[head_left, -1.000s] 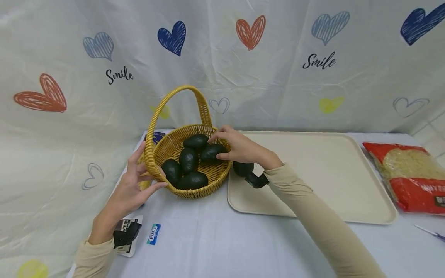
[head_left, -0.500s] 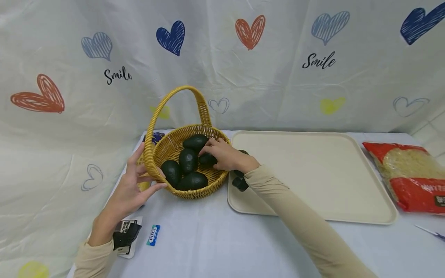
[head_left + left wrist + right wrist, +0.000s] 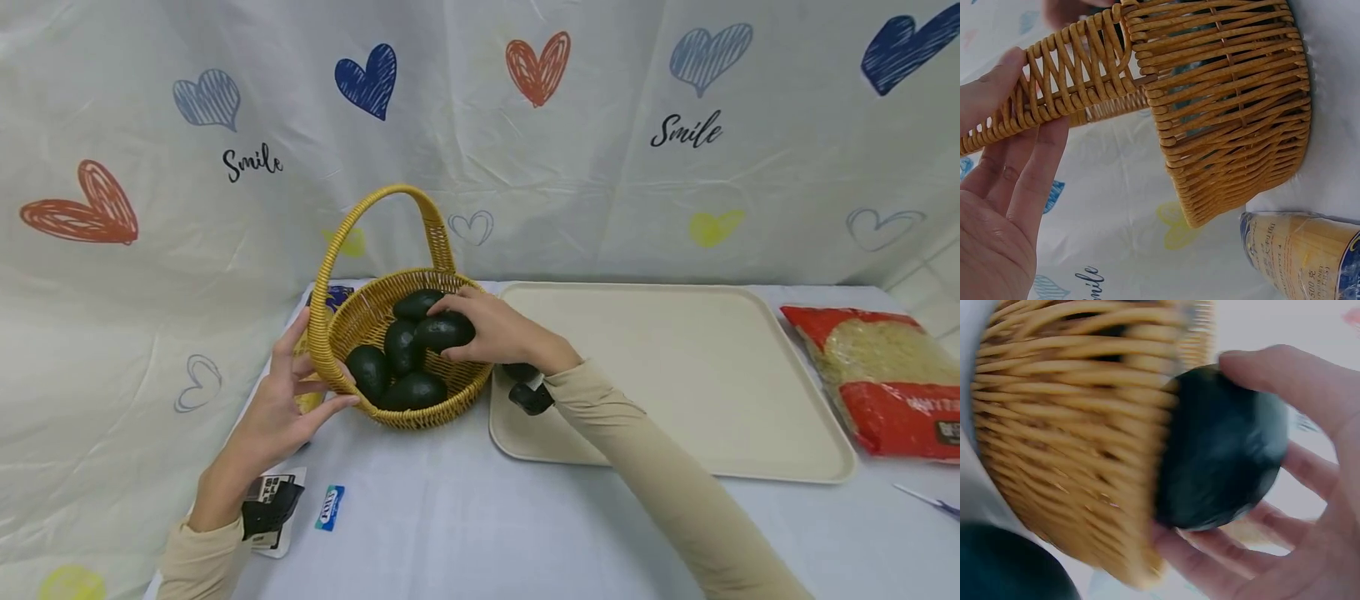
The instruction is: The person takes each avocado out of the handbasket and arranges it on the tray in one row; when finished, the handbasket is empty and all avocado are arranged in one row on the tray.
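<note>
A yellow wicker basket point(image 3: 420, 417) with a tall arched handle holds several dark green avocados point(image 3: 414, 390). My left hand point(image 3: 288, 408) grips the base of its handle on the left side; the left wrist view shows thumb and fingers around the woven handle point(image 3: 1063, 75). At the basket's right rim my right hand point(image 3: 501, 329) holds one avocado point(image 3: 446, 332) above the others. In the right wrist view this avocado point(image 3: 1225, 450) sits between thumb and fingers, right by the rim. Another avocado point(image 3: 521, 372) lies on the beige tray, partly hidden under my right wrist.
The large beige tray point(image 3: 675, 375) lies right of the basket, with a red bag of pale pasta point(image 3: 873, 383) beyond it. A yellow pasta pack point(image 3: 1297, 250) lies behind the basket's left side. A small blue-white packet point(image 3: 330, 507) and a scissors-like tool point(image 3: 930, 500) are nearer.
My right hand reached deeper into the basket, then came up and back a little with an avocado in its grasp. The left hand stays on the handle.
</note>
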A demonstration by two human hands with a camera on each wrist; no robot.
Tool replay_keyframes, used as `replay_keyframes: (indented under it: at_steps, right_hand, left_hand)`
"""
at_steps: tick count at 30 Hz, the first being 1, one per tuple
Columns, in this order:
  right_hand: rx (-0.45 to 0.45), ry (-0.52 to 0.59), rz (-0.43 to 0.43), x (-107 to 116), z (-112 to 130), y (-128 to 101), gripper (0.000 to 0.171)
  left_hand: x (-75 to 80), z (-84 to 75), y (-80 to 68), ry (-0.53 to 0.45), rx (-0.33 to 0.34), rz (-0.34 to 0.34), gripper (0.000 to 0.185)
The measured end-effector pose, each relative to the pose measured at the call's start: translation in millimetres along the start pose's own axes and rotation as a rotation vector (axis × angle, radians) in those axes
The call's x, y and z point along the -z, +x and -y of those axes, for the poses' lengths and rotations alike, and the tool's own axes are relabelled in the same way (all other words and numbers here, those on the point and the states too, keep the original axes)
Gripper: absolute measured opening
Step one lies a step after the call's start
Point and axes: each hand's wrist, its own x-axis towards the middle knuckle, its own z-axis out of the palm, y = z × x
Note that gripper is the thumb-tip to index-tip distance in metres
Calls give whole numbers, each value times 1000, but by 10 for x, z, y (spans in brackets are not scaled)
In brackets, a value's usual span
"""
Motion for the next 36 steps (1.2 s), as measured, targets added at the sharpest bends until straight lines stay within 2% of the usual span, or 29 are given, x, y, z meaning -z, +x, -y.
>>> replay_keyframes:
  at_steps: [3, 6, 9, 12, 17, 19, 22, 29, 32, 36]
  right_hand:
    - [28, 100, -106, 205, 6, -183, 56]
    - [4, 184, -179, 399, -33, -423, 56]
    - [-93, 220, -228, 529, -147, -680, 55]
    - [-232, 207, -253, 558, -337, -902, 56]
    - [-459, 276, -197, 446, -656, -1135, 63]
    - [-527, 305, -157, 390, -743, -1184, 67]
    - [-592, 281, -114, 317, -832, -1214, 73]
    - [-629, 189, -80, 202, -864, -1167, 75]
    - [-621, 197, -67, 201, -839, -1153, 74]
    - [-621, 266, -66, 205, -789, -1131, 71]
  left_hand:
    - [11, 2, -9, 2, 0, -2, 137]
    - [20, -1, -15, 1, 8, -2, 137]
    - [28, -4, -23, -2, 10, 1, 131]
    - [36, -10, -35, -7, 8, 2, 119]
    - [44, -16, -45, -22, 2, -1, 112]
    - [40, -16, -33, -39, -9, -4, 115]
    - [20, -26, -10, -45, -14, -18, 127]
    - [-34, -70, -13, -18, 4, -55, 130]
    - [-38, -75, -11, -33, -4, -53, 123]
    - [-38, -85, -6, -42, -5, -49, 110]
